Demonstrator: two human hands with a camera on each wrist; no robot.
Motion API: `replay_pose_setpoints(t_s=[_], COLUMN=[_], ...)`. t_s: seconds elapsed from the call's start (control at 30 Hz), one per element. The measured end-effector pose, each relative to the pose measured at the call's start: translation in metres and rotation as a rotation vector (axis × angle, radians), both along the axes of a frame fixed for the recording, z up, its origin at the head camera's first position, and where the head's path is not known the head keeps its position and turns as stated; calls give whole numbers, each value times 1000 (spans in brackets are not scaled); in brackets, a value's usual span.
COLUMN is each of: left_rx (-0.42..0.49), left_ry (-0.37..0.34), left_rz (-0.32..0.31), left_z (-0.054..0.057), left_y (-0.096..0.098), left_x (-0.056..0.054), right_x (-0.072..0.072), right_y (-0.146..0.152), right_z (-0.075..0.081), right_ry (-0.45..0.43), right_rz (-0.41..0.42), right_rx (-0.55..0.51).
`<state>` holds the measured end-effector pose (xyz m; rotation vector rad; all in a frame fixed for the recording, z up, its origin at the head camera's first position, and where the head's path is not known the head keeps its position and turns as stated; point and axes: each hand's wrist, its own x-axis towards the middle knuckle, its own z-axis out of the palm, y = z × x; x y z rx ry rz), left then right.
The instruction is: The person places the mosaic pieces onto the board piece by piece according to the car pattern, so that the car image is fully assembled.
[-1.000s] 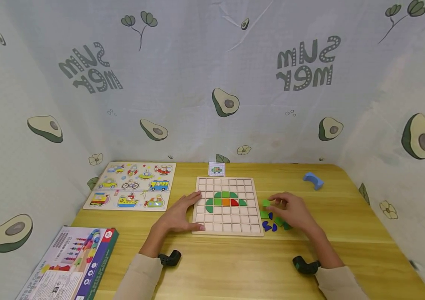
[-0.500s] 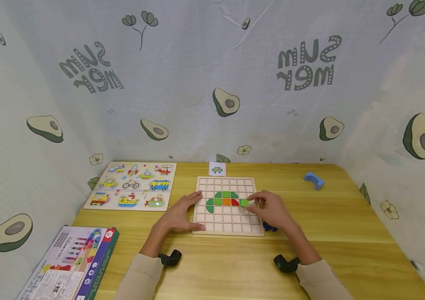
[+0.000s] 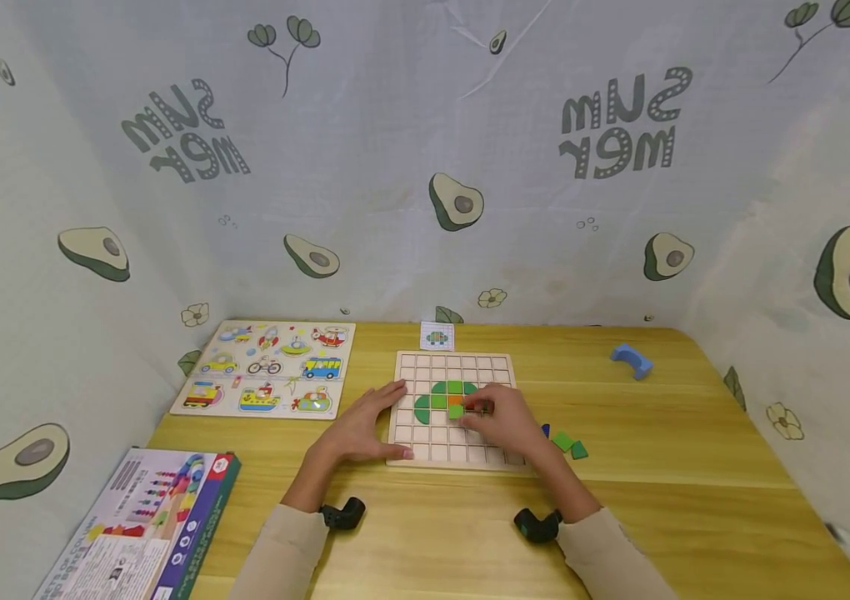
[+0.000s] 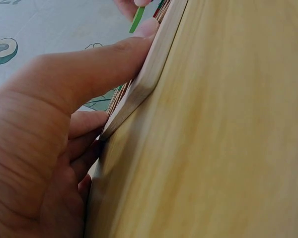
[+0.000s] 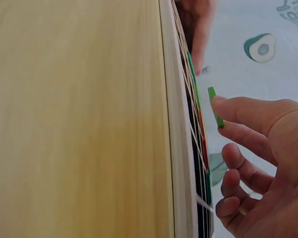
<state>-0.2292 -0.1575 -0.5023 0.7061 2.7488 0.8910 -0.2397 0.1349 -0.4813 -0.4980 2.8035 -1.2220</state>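
Observation:
A wooden grid board (image 3: 431, 451) lies mid-table, with green and orange pieces set in its squares. My left hand (image 3: 356, 427) rests along the board's left edge, thumb (image 4: 107, 59) on the frame near the front corner and fingers spread. Between thumb and index finger, my right hand (image 3: 506, 419) pinches a light green square tile (image 3: 456, 412). In the right wrist view the tile (image 5: 216, 108) is tilted and apart from the board, its other fingers curled loosely. The right hand hides part of the board's right side, including the red piece in the head view.
Right of the board lie loose green pieces (image 3: 563, 442) and a blue piece (image 3: 546, 430). A pattern card (image 3: 437, 337) lies behind it. A vehicle puzzle (image 3: 263, 369) and a box (image 3: 136, 525) are at left, a blue arch block (image 3: 631, 361) at back right.
My right hand has carried the light green square tile leftward from the loose pieces to above the board's middle. My left hand has stayed at the board's left edge.

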Motion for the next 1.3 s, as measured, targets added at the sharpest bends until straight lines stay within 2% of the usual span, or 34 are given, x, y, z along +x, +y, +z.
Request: replay_pose_setpoints(t_s=[0.37, 0.73, 1.07, 1.3], left_rx=[-1, 1, -11, -16], left_ry=[2, -1, -7, -5], left_rz=[5, 1, -4, -9], left_z=[0, 1, 4, 4], left_y=[1, 0, 2, 1], left_x=[-1, -1, -1, -1], right_x=[0, 1, 1, 2], right_y=[-23, -31, -27, -12], right_z=[-6, -4, -2, 1], right_ry=[-40, -35, -22, -6], right_rz=[-5, -11, -2, -5], right_rx=[-13, 47, 33, 1])
